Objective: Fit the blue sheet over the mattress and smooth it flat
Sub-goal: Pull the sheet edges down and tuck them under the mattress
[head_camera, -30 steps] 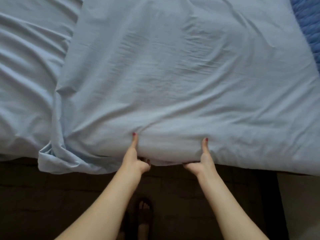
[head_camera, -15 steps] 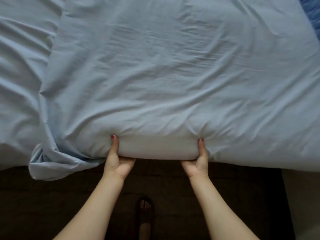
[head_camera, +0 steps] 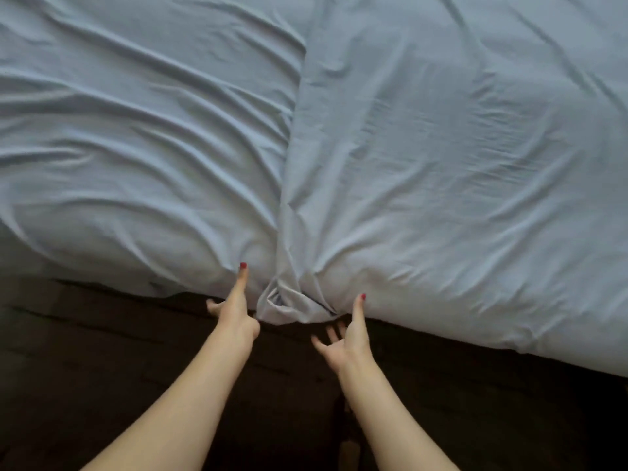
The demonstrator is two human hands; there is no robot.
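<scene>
Both thumbs press the blue sheet (head_camera: 424, 158): left hand (head_camera: 234, 314) apparently gripping, right hand (head_camera: 346, 338) splayed loose

Lower part of view: dark surface (head_camera: 102, 368), nearly black, running the full width from the left edge to the right. Too dim to tell whether it is floor, rug or bed base. Faint straight lines cross it at the left, slanting slightly down toward the right; they look like seams or joints, though I cannot tell which.

Bottom centre, between my forearms: my foot (head_camera: 350, 450), pale, blurred, resting on that dark surface. Whether it wears anything, I cannot tell.
</scene>
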